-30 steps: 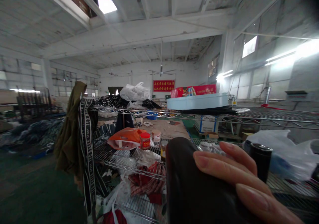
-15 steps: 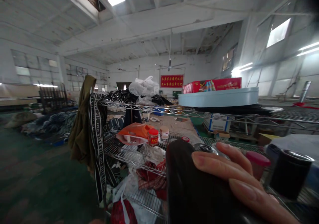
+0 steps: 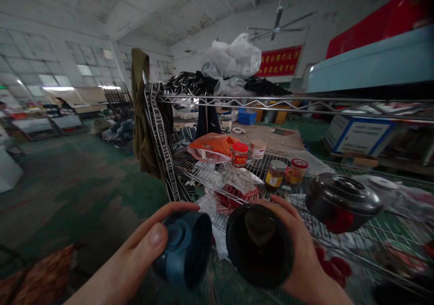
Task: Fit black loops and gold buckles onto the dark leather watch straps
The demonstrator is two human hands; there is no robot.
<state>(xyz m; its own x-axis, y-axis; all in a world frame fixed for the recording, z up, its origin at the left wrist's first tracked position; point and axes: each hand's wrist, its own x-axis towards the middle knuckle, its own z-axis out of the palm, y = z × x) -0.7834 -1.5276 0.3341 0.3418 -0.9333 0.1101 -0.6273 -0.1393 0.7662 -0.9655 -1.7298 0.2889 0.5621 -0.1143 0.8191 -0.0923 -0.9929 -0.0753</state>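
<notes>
My left hand is closed round a blue lid, thumb on top. The lid is tipped on its side, its hollow inside turned right towards the bottle. In my right hand is a dark open-mouthed bottle, tilted so its round mouth faces me. Something brownish shows inside, too dim to make out. The fingers wrap the bottle's right and far sides. Lid and bottle are close together but apart, in front of a wire shelf rack.
On the middle shelf are an orange bag, a red-lidded jar, a glass jar and a dark lidded pot. Above sits a pale blue tray. An olive garment and black straps hang at the rack's left end.
The dark bottle in my right hand has come down from close before the camera, its mouth now showing. My left hand with the blue lid has come into view. The view has turned left and down.
</notes>
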